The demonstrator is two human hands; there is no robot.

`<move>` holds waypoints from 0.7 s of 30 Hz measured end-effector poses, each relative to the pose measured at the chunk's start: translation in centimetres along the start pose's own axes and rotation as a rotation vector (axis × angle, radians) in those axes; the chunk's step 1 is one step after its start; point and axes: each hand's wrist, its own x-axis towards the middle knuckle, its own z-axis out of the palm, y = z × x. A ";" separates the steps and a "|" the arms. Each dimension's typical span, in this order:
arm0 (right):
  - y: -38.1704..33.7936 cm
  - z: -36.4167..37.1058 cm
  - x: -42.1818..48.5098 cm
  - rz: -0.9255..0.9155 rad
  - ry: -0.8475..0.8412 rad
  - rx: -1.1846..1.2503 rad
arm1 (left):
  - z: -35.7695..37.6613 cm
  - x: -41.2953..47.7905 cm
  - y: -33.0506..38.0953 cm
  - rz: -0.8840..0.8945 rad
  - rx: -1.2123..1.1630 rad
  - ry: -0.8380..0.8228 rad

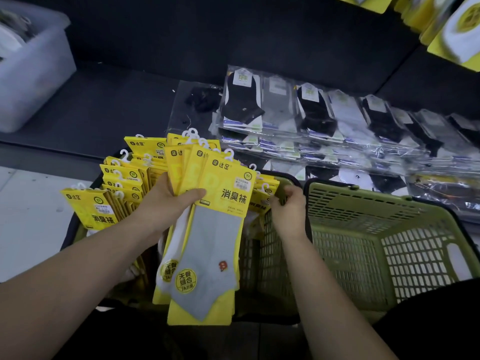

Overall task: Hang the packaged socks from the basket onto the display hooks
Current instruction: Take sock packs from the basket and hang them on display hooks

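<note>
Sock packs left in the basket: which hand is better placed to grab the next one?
Right. The right hand is at the packs in the basket; the left hand is full, gripping a fanned bundle.

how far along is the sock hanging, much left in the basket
Done: some yellow packs hang at upper right. In hand: the left hand grips a fanned bunch of packs; the right hand reaches into the basket for more, grip unclear. Left: rows of packs fill that basket, so most of the job likely remains.
</note>
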 end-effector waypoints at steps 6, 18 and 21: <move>3.0 1.6 -0.9 -0.022 -0.110 -0.083 | -0.5 0.7 0.2 0.030 -0.042 0.080; -2.5 -4.7 -0.3 -0.071 0.003 0.569 | -1.4 0.7 1.7 0.127 -0.030 0.155; -6.8 -8.8 0.0 -0.124 0.060 0.641 | -0.9 0.4 2.5 0.144 -0.062 0.160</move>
